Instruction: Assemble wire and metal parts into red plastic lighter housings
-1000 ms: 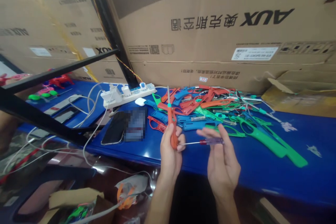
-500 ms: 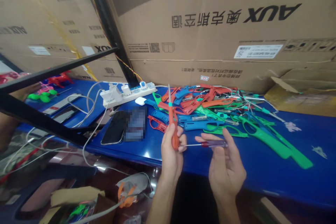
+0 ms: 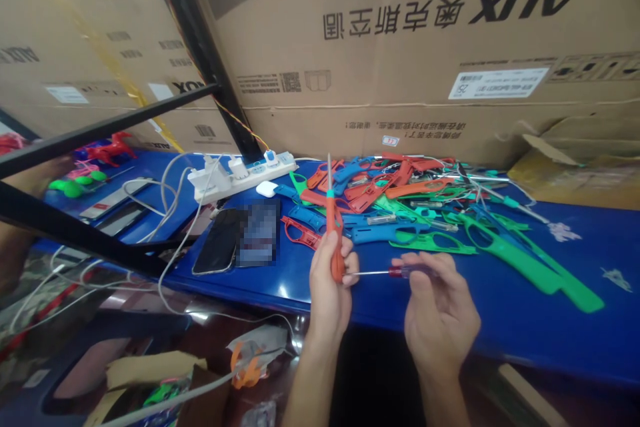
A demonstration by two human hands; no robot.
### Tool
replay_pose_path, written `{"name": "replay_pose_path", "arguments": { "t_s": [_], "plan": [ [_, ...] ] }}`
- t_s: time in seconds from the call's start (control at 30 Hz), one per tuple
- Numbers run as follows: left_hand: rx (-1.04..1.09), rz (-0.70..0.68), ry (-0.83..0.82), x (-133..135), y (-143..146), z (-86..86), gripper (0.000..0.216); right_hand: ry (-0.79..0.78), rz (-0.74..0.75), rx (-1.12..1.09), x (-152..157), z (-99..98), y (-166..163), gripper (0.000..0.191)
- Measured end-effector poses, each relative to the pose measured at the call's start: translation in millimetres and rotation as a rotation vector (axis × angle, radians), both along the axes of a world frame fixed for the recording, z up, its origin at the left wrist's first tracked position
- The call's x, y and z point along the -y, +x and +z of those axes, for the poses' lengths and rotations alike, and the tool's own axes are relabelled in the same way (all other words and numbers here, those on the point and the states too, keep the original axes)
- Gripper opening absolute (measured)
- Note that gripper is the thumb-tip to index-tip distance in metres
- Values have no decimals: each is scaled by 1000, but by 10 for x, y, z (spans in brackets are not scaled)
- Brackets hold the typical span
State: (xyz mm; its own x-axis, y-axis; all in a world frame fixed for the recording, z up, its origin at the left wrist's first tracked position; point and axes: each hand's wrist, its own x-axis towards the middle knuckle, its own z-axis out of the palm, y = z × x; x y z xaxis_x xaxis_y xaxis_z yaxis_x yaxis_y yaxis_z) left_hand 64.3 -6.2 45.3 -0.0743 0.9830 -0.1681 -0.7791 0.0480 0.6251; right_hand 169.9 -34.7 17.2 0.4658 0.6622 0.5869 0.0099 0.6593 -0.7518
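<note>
My left hand (image 3: 329,283) is wrapped round the orange handle of a long-necked lighter (image 3: 334,227), whose metal tube points up and away. In my right hand (image 3: 443,320) is a screwdriver (image 3: 397,272) with a clear, red-collared handle, its fingers closed about it. The shaft lies level and its tip meets the lighter's handle near my left fingers; the exact contact spot is too small to make out. Behind both hands lies a pile of red, blue and green plastic lighter shells (image 3: 380,227), mixed with metal tubes and wires. A large green shell (image 3: 515,260) lies to the right.
Two phones (image 3: 216,240) and a white power strip (image 3: 245,177) with cables sit left on the blue table (image 3: 550,340). A black metal frame (image 3: 195,33) crosses there. Large cartons (image 3: 400,73) stand behind. Another person's arm (image 3: 20,213) shows at far left; an opened box (image 3: 150,373) is below.
My right fingers, earlier spread along the screwdriver handle, have curled over it. Hands and tools sit slightly further right in view; the screwdriver tip stays at the lighter. The camera view has shifted a little.
</note>
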Motion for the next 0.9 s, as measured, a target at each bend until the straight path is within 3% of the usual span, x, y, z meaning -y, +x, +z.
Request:
{"name": "replay_pose_path", "arguments": {
  "t_s": [0.27, 0.57, 0.77, 0.9],
  "plan": [
    [9, 18, 8, -6, -4, 4, 33, -109, -26, 60, 53, -27, -5, 32],
    [5, 16, 13, -2, 15, -33, 37, 45, 70, 31, 20, -48, 78, 28],
    [14, 31, 52, 3, 19, -11, 35, -153, 74, 58, 119, -64, 106, 33],
    [47, 28, 71, 20, 4, -3, 30, -169, 43, 113, 122, -125, 217, 35]
  ]
}}
